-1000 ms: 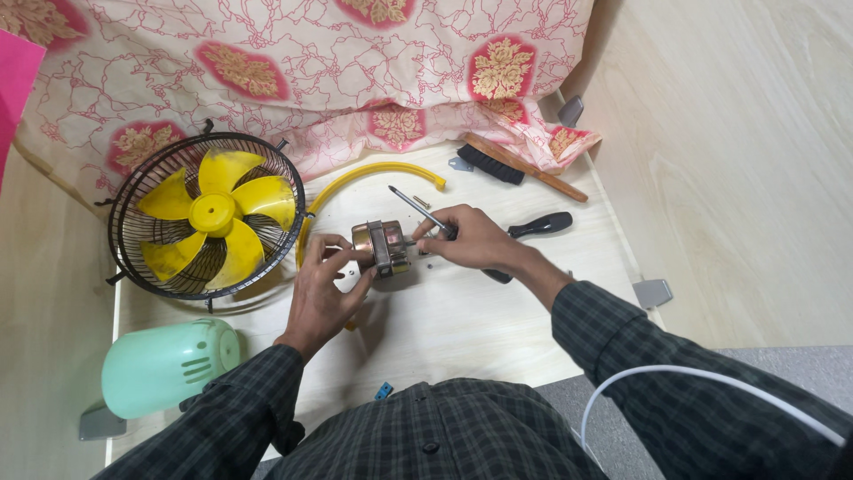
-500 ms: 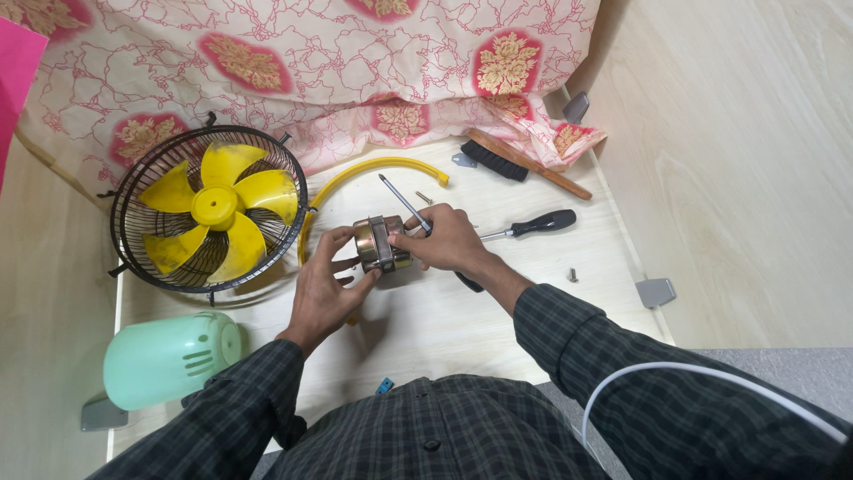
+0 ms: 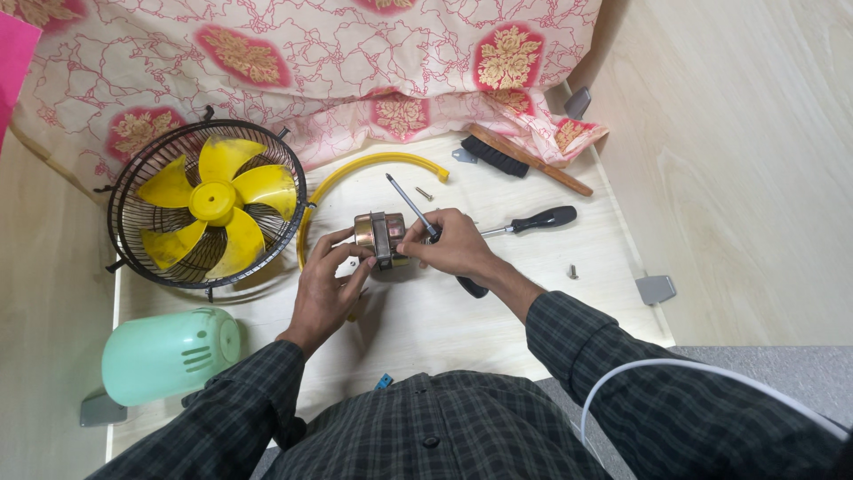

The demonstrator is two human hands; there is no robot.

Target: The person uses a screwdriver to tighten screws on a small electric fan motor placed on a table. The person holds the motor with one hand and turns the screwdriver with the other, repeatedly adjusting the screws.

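left hand (image 3: pixel 324 289): fingers wrapped round the coppery fan motor (image 3: pixel 380 238), held just above the counter (image 3: pixel 533 293)
right hand (image 3: pixel 455 245): fingers clenched on a screwdriver (image 3: pixel 410 204), shaft angled up and away, also touching the motor
beside: yellow fan blade (image 3: pixel 213 203) in black grille (image 3: pixel 124 258), mint green housing (image 3: pixel 169 354), second screwdriver (image 3: pixel 533 221), brush (image 3: pixel 511 158), loose screws (image 3: pixel 573 271)

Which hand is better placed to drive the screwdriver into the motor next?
Right. The right hand already grips a screwdriver beside the motor, while the left hand is occupied steadying the motor.
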